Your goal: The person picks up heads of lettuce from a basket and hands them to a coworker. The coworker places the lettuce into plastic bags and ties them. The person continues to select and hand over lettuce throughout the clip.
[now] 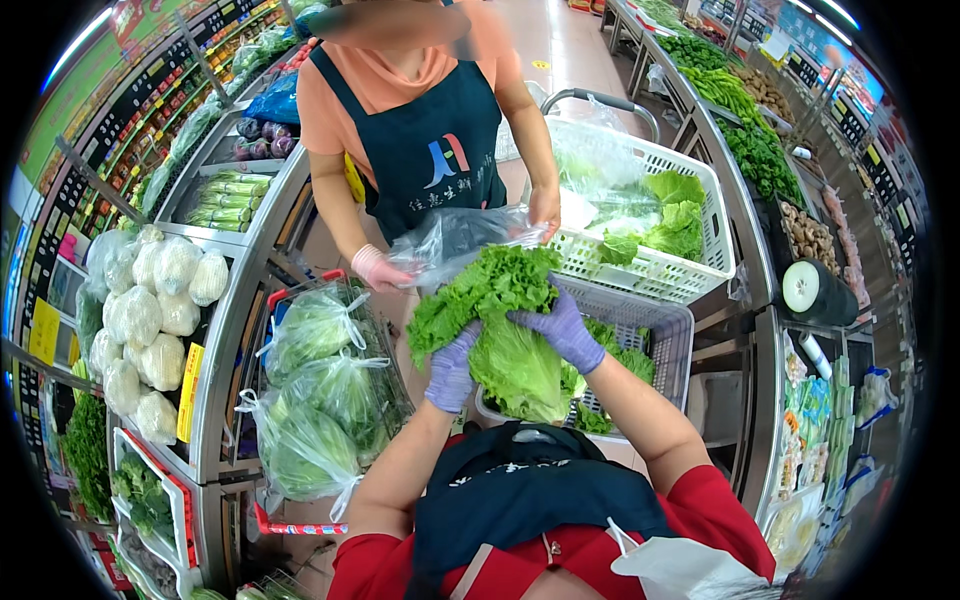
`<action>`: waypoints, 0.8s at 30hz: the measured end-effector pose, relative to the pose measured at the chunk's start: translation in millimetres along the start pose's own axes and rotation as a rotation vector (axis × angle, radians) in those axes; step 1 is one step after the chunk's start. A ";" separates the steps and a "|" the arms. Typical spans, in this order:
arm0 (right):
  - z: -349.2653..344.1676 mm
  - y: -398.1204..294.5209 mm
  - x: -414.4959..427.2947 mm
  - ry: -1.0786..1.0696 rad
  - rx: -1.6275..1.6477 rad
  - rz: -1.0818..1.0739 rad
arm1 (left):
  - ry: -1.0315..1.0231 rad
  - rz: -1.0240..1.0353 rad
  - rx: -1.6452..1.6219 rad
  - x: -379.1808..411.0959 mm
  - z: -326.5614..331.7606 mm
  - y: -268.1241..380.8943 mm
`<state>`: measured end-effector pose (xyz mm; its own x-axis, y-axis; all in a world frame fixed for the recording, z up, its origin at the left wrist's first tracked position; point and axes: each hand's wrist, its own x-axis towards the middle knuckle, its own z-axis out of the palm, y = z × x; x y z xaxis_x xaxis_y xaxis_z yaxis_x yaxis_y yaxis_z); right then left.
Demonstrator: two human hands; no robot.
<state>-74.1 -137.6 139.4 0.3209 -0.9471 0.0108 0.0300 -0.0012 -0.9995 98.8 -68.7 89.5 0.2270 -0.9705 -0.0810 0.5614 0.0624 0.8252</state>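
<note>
Both my hands, in purple knit gloves, hold leafy green lettuce [517, 352] in front of my apron. My left hand [454, 367] supports its left side, with part of the fingers hidden by leaves. On the right side, my right hand [562, 326] grips it with the thumb across the leaves. Just beyond the lettuce, a co-worker in a dark apron [435, 142] spreads a clear plastic bag [465, 236] between two hands. The frilly leaf tops reach the bag's near edge; whether they touch cannot be told. Beneath my right forearm, more lettuce lies in a grey plastic crate [667, 352].
A white perforated crate [667, 259] of bagged and loose greens stands beyond the grey one. To the left, a shopping cart [341, 281] carries several tied bags of greens [315, 427]. Produce shelves line both sides, with netted white vegetables [154, 322] left and a cut winter melon [817, 289] right.
</note>
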 end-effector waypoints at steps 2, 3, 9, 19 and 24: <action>2.5 3.2 15.6 0.031 -0.028 -0.027 | -0.017 -0.040 -0.102 15.7 6.7 10.5; 4.7 3.5 26.4 0.049 -0.068 -0.017 | -0.004 -0.032 -0.086 26.7 7.5 14.5; -1.9 50.6 88.1 0.073 -0.216 0.129 | 0.083 -0.346 -0.180 111.7 -26.5 -9.2; -36.2 32.9 83.8 0.083 0.395 0.489 | 0.280 -0.933 -0.278 198.4 -61.8 -70.5; -122.4 101.9 -13.8 0.222 0.181 0.494 | 0.229 -0.628 -0.134 178.9 -58.3 -26.3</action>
<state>-191.3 -163.9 34.0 0.1323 -0.8660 -0.4821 0.0948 0.4952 -0.8636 171.0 -230.5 20.8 -0.0197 -0.7589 -0.6509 0.7319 -0.4545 0.5077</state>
